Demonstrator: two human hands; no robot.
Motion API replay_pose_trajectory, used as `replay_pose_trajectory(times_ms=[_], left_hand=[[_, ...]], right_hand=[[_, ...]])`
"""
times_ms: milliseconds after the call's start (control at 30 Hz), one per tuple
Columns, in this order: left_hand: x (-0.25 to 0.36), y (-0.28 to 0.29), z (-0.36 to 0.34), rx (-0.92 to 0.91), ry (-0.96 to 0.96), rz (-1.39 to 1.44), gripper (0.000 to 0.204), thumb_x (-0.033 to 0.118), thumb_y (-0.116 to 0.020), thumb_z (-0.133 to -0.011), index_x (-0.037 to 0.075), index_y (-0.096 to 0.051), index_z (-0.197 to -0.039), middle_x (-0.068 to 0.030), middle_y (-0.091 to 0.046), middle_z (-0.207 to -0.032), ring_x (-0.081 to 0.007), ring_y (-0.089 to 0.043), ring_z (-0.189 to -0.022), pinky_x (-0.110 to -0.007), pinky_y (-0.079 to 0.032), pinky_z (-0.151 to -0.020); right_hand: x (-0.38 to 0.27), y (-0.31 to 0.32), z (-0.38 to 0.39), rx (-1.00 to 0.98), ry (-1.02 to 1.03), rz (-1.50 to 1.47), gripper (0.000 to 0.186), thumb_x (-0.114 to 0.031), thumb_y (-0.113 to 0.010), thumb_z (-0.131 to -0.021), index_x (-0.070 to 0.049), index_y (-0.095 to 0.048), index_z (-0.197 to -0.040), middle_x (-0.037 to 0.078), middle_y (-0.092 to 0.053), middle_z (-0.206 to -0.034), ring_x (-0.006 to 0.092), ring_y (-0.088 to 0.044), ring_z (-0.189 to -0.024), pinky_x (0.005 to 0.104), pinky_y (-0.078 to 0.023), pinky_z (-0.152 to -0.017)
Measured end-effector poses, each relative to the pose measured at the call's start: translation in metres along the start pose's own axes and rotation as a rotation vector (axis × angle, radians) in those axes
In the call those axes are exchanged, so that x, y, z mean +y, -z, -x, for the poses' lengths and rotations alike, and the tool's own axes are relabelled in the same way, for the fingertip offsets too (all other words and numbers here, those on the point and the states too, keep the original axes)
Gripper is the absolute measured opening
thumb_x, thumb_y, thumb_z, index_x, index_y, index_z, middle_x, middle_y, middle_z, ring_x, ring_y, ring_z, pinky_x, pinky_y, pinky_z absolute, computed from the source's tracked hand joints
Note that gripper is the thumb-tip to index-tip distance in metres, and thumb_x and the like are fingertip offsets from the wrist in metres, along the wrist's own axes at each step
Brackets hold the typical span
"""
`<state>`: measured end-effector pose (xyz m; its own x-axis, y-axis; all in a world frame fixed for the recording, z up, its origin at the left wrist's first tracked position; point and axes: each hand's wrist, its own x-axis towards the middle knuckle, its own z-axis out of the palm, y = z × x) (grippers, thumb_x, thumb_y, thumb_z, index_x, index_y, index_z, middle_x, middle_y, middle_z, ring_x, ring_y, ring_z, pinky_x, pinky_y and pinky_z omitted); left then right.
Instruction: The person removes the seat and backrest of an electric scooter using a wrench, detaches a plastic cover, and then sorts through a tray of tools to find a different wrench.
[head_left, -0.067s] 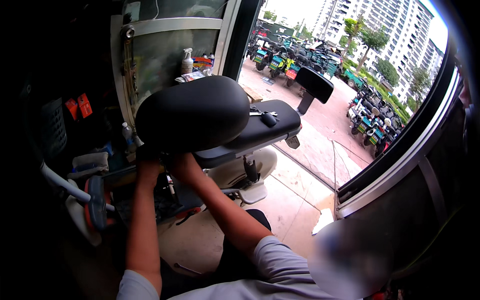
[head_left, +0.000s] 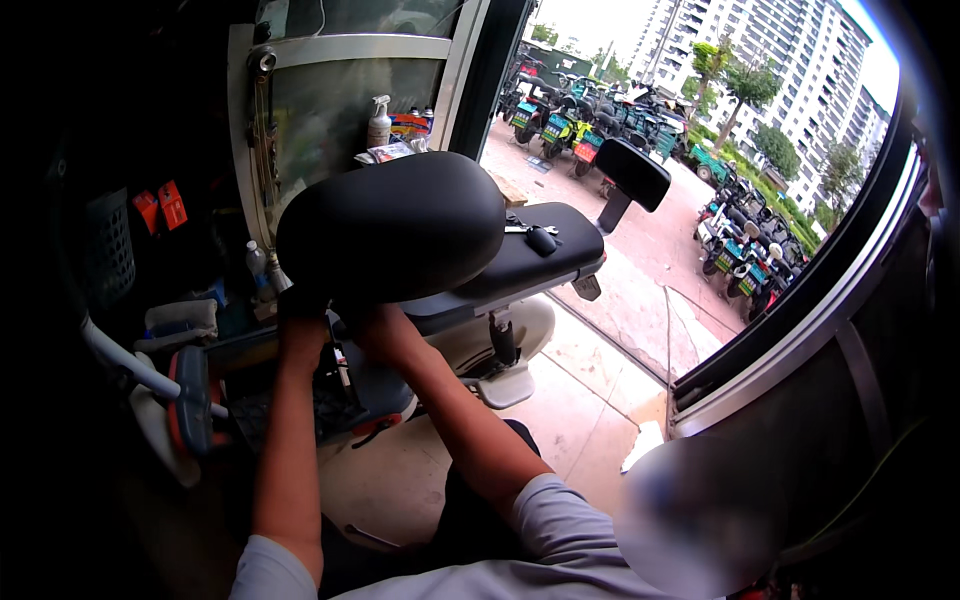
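A black padded scooter saddle (head_left: 395,225) is tilted up in front of me, its underside hidden. My left hand (head_left: 302,325) reaches in below its near left edge. Beside it, my right hand (head_left: 380,330) goes under the same edge. The saddle and deep shadow cover the fingers of both hands, so whatever they hold or touch cannot be made out. Behind the saddle lies the longer black rear seat (head_left: 475,285), with a shiny wrench (head_left: 548,229) and a small rounded black object (head_left: 541,240) on top. A black backrest pad (head_left: 632,175) rises at its far end.
The scooter's grey handlebar (head_left: 140,362) is at the left. A spray bottle (head_left: 379,122) stands by the glass door panel (head_left: 345,110). On the floor lie a slim metal tool (head_left: 370,537) and a white scrap (head_left: 643,446). Parked scooters (head_left: 590,120) line the paving outside.
The whole view has shifted slightly. Both hands stay under the saddle's edge, with no clear movement of the saddle or the things on the rear seat.
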<state>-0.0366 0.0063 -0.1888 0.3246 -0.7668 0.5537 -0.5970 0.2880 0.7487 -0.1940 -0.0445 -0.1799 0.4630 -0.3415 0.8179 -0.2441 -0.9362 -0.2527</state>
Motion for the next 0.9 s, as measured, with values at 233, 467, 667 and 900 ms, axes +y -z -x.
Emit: replay_pose_trajectory(times_ms=[233,467,667,900], left_hand=[[0.049,-0.005,0.002,0.011,0.316,0.504,0.030,0.020,-0.059,-0.104,-0.002,-0.067,-0.122,-0.0110,-0.072,-0.113,-0.0210,-0.066,-0.105,-0.035,-0.050,-0.089],[0.027,-0.006,0.001,-0.015,0.378,0.694,0.038,0.026,-0.063,-0.103,-0.001,-0.062,-0.129,-0.0114,-0.069,-0.120,-0.0192,-0.065,-0.106,-0.036,-0.051,-0.088],[0.036,-0.003,0.007,-0.041,0.235,0.462,0.036,0.026,-0.062,-0.103,-0.002,-0.063,-0.126,-0.0145,-0.069,-0.119,-0.0210,-0.065,-0.104,-0.038,-0.050,-0.088],[0.028,-0.002,0.001,-0.050,0.184,0.345,0.033,0.027,-0.062,-0.104,-0.002,-0.066,-0.119,-0.0125,-0.071,-0.110,-0.0202,-0.066,-0.098,-0.038,-0.050,-0.082]], right_hand=[[-0.009,0.000,-0.001,-0.234,-0.354,0.098,0.034,-0.006,-0.062,-0.093,0.000,-0.064,-0.126,0.025,-0.066,-0.119,0.0429,-0.061,-0.114,0.0500,-0.045,-0.102],[-0.001,0.033,0.003,-0.325,-0.054,-0.269,0.028,-0.012,-0.072,-0.087,-0.002,-0.069,-0.113,0.020,-0.071,-0.108,0.0332,-0.069,-0.097,0.0407,-0.054,-0.087],[-0.038,-0.007,0.003,0.125,-0.692,-0.351,0.025,-0.007,-0.071,-0.086,-0.003,-0.071,-0.110,0.017,-0.074,-0.099,0.0331,-0.073,-0.094,0.0442,-0.057,-0.084],[-0.010,-0.024,0.021,0.044,-0.242,0.111,0.017,-0.007,-0.066,-0.086,-0.001,-0.070,-0.102,0.023,-0.071,-0.099,0.0431,-0.069,-0.092,0.0475,-0.056,-0.075]])
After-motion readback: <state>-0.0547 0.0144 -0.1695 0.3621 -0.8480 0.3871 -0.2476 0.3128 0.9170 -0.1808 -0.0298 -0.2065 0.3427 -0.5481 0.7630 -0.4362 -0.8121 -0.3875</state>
